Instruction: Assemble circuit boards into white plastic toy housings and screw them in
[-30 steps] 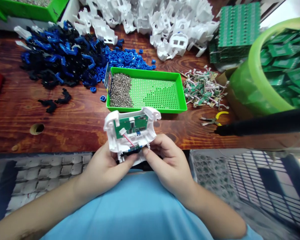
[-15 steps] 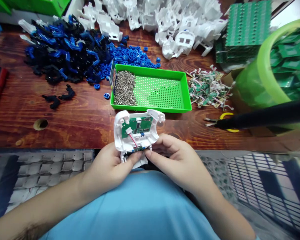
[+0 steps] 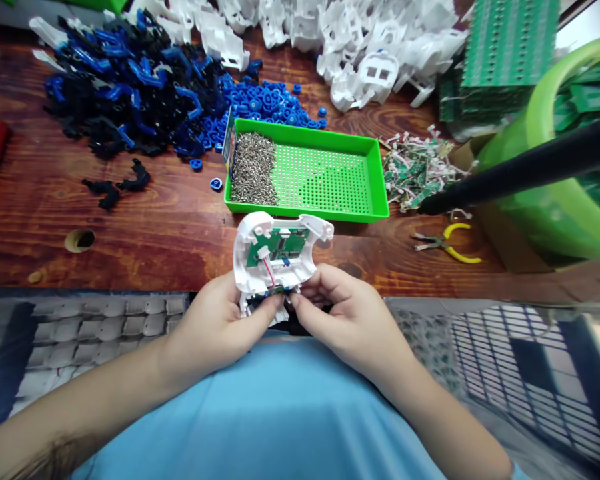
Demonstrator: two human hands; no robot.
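Note:
Just over the table's front edge, a white plastic game controller shell [image 3: 242,252] is held tilted, its inside facing me. A green circuit board [image 3: 296,244] is seated in it, and a red and white wire [image 3: 269,272] runs down from a white plug to a smaller board along the lower edge. My left hand [image 3: 223,313] is closed round the shell's lower left, thumb pressed on that lower edge. With thumb and fingers pinched, my right hand [image 3: 337,307] grips the lower right edge; its fingertips are partly hidden behind the shell.
Beyond the shell is a green tray [image 3: 330,213] with screws [image 3: 253,170] at its left end. Black and blue plastic parts [image 3: 130,87], white shells [image 3: 355,40] and small wired boards [image 3: 415,163] lie in piles. Yellow-handled pliers [image 3: 447,243] lie at right, below a dark bar [image 3: 525,167].
The view has shifted slightly, and the dark bar at right sits higher, uncovering the pliers. My hands keep their grip on the shell, with the right fingertips slightly moved at its lower edge.

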